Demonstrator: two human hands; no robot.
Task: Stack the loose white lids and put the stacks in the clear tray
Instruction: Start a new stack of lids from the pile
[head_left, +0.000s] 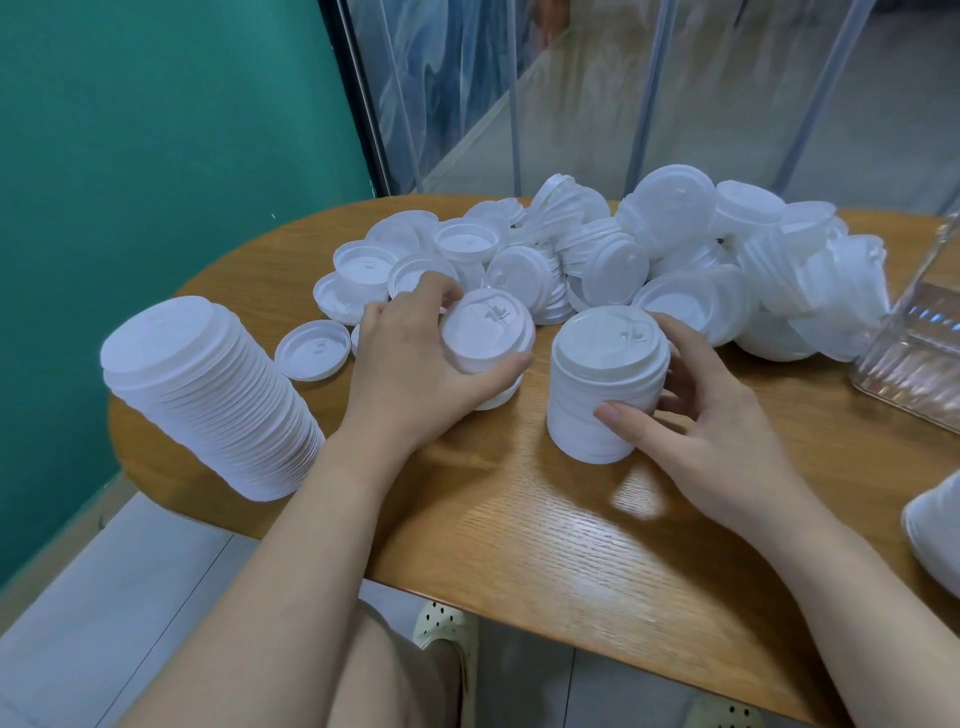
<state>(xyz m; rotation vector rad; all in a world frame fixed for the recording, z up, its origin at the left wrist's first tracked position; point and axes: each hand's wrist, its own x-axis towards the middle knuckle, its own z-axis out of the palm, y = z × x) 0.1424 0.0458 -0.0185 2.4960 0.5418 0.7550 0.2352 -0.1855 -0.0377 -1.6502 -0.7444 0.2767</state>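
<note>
Fingers of both hands grip short, ridged white lid stacks (605, 395), the left one (488, 343) seemingly tilted.

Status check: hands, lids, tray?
Left hand grips small lid stack. Right hand steadies short stack. Clear tray far right, path unobstructed.

Wood table (519, 519), teal wall (156, 130), perforated shoe (441, 623).

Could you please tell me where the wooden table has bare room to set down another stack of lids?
The round wooden table is bare along its near edge, between the tall leaning stack of white lids and the short white lid stack. The far half is crowded with the loose pile of white lids; the clear ribbed tray fills the right.
</note>
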